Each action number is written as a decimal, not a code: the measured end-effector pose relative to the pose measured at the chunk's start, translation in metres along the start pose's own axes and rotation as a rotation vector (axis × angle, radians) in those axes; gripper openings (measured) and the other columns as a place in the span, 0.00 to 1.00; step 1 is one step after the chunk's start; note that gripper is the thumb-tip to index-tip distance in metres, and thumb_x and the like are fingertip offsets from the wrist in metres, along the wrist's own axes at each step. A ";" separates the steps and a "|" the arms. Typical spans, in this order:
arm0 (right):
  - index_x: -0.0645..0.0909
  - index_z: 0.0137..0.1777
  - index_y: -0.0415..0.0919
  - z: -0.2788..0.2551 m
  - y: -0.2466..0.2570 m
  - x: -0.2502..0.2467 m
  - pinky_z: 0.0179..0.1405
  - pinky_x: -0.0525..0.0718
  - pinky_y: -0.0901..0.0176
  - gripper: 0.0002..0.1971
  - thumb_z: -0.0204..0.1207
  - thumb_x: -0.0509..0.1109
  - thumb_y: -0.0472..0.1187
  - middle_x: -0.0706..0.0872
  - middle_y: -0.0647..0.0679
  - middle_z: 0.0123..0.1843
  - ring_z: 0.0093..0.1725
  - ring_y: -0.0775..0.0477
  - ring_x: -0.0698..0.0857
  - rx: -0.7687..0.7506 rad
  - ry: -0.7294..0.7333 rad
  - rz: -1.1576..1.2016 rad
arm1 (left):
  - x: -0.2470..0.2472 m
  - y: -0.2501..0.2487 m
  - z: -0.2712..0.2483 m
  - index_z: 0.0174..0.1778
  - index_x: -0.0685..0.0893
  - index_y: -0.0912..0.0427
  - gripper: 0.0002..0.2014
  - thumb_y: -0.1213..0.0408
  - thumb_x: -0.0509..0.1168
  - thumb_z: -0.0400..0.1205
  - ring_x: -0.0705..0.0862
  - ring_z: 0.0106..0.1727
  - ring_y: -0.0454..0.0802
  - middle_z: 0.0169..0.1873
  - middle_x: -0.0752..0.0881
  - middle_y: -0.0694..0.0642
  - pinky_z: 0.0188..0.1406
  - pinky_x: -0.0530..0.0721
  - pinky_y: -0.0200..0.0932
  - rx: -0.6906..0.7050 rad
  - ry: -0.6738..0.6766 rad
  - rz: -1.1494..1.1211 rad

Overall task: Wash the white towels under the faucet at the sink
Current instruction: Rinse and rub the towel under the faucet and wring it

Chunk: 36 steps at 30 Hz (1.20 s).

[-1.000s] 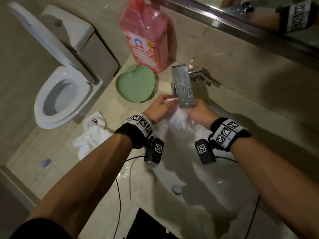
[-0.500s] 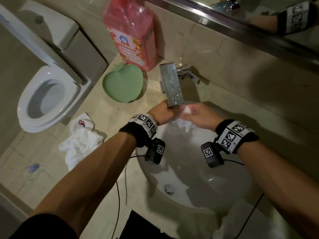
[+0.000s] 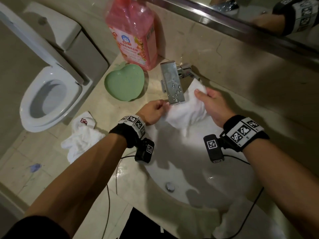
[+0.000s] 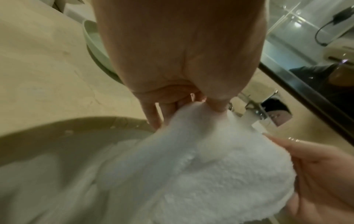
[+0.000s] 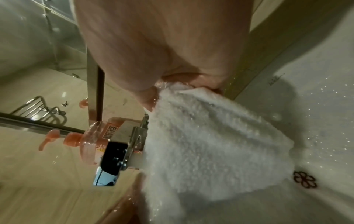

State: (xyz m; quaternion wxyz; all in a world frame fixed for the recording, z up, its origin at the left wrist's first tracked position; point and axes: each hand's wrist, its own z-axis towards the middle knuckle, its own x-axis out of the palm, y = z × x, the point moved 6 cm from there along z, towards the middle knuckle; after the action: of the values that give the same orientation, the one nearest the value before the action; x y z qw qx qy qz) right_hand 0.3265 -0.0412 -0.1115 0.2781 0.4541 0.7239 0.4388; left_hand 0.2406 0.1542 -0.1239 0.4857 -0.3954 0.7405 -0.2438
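A wet white towel point(image 3: 187, 109) point(image 4: 220, 171) point(image 5: 210, 144) is stretched out under the chrome faucet point(image 3: 172, 83) point(image 5: 122, 154) over the white sink point(image 3: 198, 169). My left hand point(image 3: 155, 110) point(image 4: 191, 104) pinches its left edge beside the spout. At the far right corner of the towel, near the tap handle, my right hand point(image 3: 207, 99) point(image 5: 182, 84) grips the cloth with the thumb on top. A second white towel point(image 3: 81, 135) with a red emblem lies crumpled on the counter to the left.
A green heart-shaped dish point(image 3: 124, 83) and a pink bottle point(image 3: 134, 31) stand on the counter behind the faucet's left. A toilet point(image 3: 48, 94) with its lid up is further left. A mirror point(image 3: 259, 14) runs along the back wall. Cables hang over the counter's front edge.
The towel was bunched between both hands under the spout. Now my right hand has pulled its corner back and to the right, spreading the cloth, while my left hand stays at the spout.
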 end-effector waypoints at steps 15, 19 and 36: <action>0.86 0.42 0.53 -0.013 -0.013 0.074 0.41 0.81 0.56 0.08 0.82 0.74 0.51 0.89 0.60 0.34 0.36 0.61 0.86 -0.021 0.300 -0.441 | -0.026 -0.017 -0.021 0.46 0.84 0.54 0.09 0.53 0.63 0.83 0.83 0.46 0.51 0.45 0.87 0.55 0.55 0.81 0.51 0.017 -0.036 -0.136; 0.89 0.56 0.53 0.001 -0.024 0.059 0.59 0.89 0.38 0.09 0.81 0.73 0.52 0.94 0.46 0.54 0.55 0.41 0.92 0.074 0.226 -0.274 | -0.021 -0.004 -0.016 0.51 0.78 0.56 0.08 0.67 0.69 0.80 0.79 0.44 0.52 0.44 0.83 0.56 0.54 0.83 0.58 -0.063 -0.041 -0.121; 0.84 0.48 0.45 -0.009 -0.031 0.021 0.43 0.76 0.56 0.10 0.75 0.78 0.50 0.81 0.55 0.43 0.45 0.51 0.82 -0.074 0.148 -0.668 | 0.018 -0.027 0.015 0.64 0.86 0.50 0.14 0.56 0.70 0.82 0.84 0.56 0.44 0.54 0.87 0.48 0.43 0.73 0.16 0.023 0.002 -0.156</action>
State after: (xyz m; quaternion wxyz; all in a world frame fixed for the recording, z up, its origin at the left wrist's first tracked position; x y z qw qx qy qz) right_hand 0.2976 -0.0324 -0.1350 0.3693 0.1486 0.8344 0.3812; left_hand 0.2598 0.1248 -0.1196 0.4691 -0.4460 0.7049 -0.2899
